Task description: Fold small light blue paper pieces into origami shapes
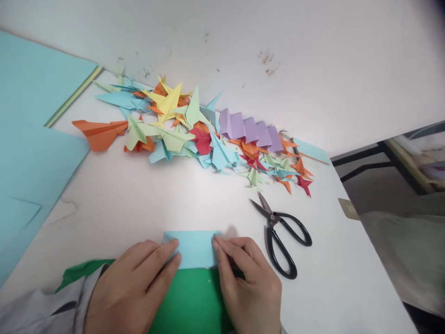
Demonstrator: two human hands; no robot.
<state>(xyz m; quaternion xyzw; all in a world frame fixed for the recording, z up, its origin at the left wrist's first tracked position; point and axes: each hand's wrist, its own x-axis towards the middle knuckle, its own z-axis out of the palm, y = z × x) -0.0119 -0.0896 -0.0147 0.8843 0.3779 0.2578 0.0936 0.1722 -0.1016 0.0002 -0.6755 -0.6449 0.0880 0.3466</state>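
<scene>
A small light-blue paper rectangle (196, 249) lies near the table's front edge, partly over a green sheet or cloth (189, 301). My left hand (134, 285) rests on its left end, with the fingertips pressed onto the paper. At the right end, my right hand (246, 278) pinches the upper corner between thumb and forefinger. A slanting crease shows at the paper's upper left corner. Black-handled scissors (273, 218) lie half open to the right of my right hand, touched by neither hand.
Folded paper shapes (167, 104) in several colours are heaped along the wall, with a pleated purple strip (250, 130) on top. Large light-blue sheets (41, 162) cover the left side. The table's right edge (368, 241) drops off beside a dark metal frame.
</scene>
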